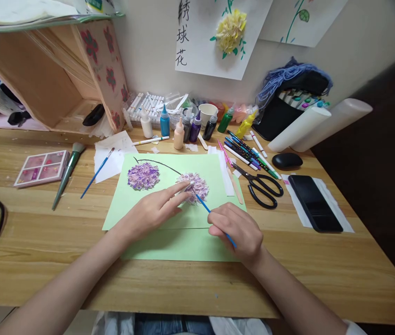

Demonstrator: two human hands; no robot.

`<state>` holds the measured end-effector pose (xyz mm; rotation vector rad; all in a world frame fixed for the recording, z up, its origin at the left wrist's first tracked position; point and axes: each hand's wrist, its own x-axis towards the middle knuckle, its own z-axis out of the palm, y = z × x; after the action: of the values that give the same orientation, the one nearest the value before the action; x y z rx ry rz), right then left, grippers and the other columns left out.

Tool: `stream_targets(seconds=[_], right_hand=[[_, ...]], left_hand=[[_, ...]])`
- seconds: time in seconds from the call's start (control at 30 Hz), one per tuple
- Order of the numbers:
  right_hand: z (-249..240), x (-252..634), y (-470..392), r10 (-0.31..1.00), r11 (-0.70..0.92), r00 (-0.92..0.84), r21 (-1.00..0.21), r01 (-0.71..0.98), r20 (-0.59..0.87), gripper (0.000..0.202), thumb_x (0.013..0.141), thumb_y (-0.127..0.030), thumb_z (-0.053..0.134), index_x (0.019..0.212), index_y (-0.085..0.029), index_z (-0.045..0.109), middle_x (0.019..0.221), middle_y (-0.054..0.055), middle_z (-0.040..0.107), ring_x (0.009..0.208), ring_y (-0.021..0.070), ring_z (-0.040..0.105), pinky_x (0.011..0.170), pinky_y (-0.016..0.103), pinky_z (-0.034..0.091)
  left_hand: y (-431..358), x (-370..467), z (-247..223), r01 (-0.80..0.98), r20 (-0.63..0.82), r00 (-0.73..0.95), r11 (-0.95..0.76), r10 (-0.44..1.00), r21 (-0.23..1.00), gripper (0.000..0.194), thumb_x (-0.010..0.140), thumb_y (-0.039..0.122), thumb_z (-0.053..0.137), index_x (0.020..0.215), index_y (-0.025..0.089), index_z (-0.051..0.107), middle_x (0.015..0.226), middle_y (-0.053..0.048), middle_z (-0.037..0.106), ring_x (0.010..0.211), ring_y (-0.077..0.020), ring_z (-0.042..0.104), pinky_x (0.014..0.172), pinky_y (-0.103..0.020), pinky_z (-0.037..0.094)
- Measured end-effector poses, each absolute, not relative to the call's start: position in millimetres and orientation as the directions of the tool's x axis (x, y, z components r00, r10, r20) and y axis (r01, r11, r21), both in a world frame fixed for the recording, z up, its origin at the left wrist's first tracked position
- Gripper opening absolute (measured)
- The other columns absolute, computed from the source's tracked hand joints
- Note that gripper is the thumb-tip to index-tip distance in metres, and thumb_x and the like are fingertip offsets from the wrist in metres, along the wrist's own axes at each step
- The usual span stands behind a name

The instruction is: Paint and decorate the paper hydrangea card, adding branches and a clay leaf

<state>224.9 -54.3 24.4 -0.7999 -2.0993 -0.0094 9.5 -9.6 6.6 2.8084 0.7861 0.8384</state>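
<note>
Green paper (169, 244) lies on the wooden table with two ruffled paper flowers on it. The darker purple flower (143, 175) is at the left, under a curved black line. On the paler purple flower (200, 186) rest the fingertips of my left hand (159, 202), its fingers stretched out. My right hand (235, 228) is closed around a thin blue brush (202, 203), whose tip touches the paler flower beside my left fingertips.
Black scissors (262, 186), pens (242, 151) and a phone (316, 203) lie to the right. Paint bottles (179, 133) line the back. A large brush (68, 174), another blue brush (97, 173) and a pink palette (42, 168) are at the left.
</note>
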Motion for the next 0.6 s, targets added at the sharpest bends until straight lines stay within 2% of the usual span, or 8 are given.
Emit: stream_targets(seconds=[0.1, 0.3, 0.37, 0.47, 0.53, 0.6], right_hand=[[23.5, 224.8, -54.3, 0.56, 0.791, -0.356, -0.354, 0.499, 0.748, 0.015, 0.095, -0.022, 0.04, 0.088, -0.019, 0.053, 0.061, 0.003, 0.057, 0.056, 0.0143, 0.049, 0.052, 0.027, 0.042], [19.4, 227.0, -53.0, 0.607, 0.763, -0.245, -0.469, 0.445, 0.756, 0.017, 0.095, -0.022, 0.04, 0.087, -0.02, 0.054, 0.063, 0.003, 0.057, 0.058, 0.0144, 0.05, 0.053, 0.028, 0.042], [17.4, 227.5, -52.5, 0.605, 0.764, -0.237, -0.469, 0.443, 0.76, 0.017, 0.095, -0.022, 0.039, 0.087, -0.02, 0.054, 0.063, 0.003, 0.057, 0.058, 0.0144, 0.05, 0.052, 0.027, 0.042], [15.6, 226.9, -52.3, 0.568, 0.793, -0.304, -0.409, 0.452, 0.765, 0.016, 0.095, -0.022, 0.04, 0.088, -0.019, 0.054, 0.062, 0.003, 0.057, 0.057, 0.0147, 0.05, 0.052, 0.028, 0.043], [15.7, 225.8, -52.7, 0.545, 0.811, -0.356, -0.369, 0.455, 0.759, 0.016, 0.095, -0.023, 0.04, 0.088, -0.019, 0.054, 0.06, 0.003, 0.056, 0.055, 0.0148, 0.049, 0.051, 0.028, 0.043], [15.9, 224.4, -53.4, 0.549, 0.811, -0.351, -0.382, 0.443, 0.758, 0.017, 0.095, -0.022, 0.039, 0.087, -0.019, 0.054, 0.06, 0.003, 0.056, 0.054, 0.0145, 0.049, 0.051, 0.028, 0.043]], left_hand=[[-8.8, 8.5, 4.8, 0.44, 0.48, 0.724, -0.868, 0.496, 0.233, 0.05, 0.09, 0.012, 0.049, 0.137, 0.02, 0.032, 0.134, -0.019, 0.051, 0.121, -0.0228, 0.053, 0.089, -0.033, 0.053], [-7.4, 6.6, 1.5, 0.419, 0.484, 0.702, -0.852, 0.523, 0.314, 0.053, 0.088, 0.013, 0.053, 0.136, 0.022, 0.033, 0.137, -0.017, 0.048, 0.125, -0.0213, 0.049, 0.095, -0.034, 0.05], [-7.6, 6.8, 1.6, 0.41, 0.499, 0.678, -0.841, 0.54, 0.352, 0.054, 0.086, 0.014, 0.057, 0.135, 0.021, 0.034, 0.137, -0.017, 0.048, 0.126, -0.0215, 0.048, 0.098, -0.036, 0.048], [-7.7, 7.5, 2.6, 0.406, 0.516, 0.607, -0.794, 0.605, 0.453, 0.056, 0.083, 0.017, 0.062, 0.133, 0.023, 0.036, 0.135, -0.015, 0.049, 0.125, -0.0219, 0.049, 0.098, -0.038, 0.048], [-7.6, 7.7, 3.2, 0.404, 0.517, 0.559, -0.757, 0.649, 0.513, 0.058, 0.081, 0.02, 0.066, 0.132, 0.024, 0.037, 0.134, -0.014, 0.05, 0.124, -0.0221, 0.049, 0.092, -0.036, 0.052], [-7.3, 7.5, 3.1, 0.401, 0.518, 0.528, -0.735, 0.673, 0.547, 0.061, 0.079, 0.021, 0.069, 0.131, 0.023, 0.038, 0.133, -0.014, 0.051, 0.123, -0.0222, 0.049, 0.085, -0.032, 0.054]])
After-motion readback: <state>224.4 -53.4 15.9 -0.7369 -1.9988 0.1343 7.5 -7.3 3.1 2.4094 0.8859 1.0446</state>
